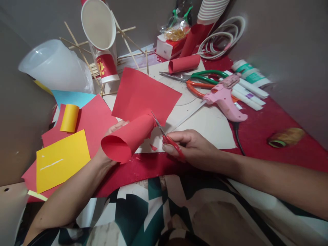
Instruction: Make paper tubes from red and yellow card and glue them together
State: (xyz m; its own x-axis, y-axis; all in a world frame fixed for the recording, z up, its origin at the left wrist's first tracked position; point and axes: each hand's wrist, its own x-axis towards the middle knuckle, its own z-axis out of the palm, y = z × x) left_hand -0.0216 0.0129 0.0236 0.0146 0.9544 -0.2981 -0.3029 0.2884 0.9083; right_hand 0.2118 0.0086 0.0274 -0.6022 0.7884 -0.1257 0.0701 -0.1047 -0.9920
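Note:
My left hand (109, 150) is wrapped round a rolled red paper tube (138, 131), its wide end turned toward me; most of the fingers are hidden behind it. In my right hand (188, 145) is a pair of small scissors (173, 145) with red handles. Their blades point up and left, touching the far end of the tube, where the edge looks cut and ragged. Small red paper scraps (153, 147) lie below on the white board (217, 131). Just beyond the tube rests a flat red paper sheet (146, 94).
A pink glue gun (227, 99) and large scissors (205, 77) with green and orange handles lie to the right. Yellow paper (63, 160) and a small yellow roll (69, 118) are at left. Behind stand paper cups (107, 65), stick frames and a red tube (184, 64).

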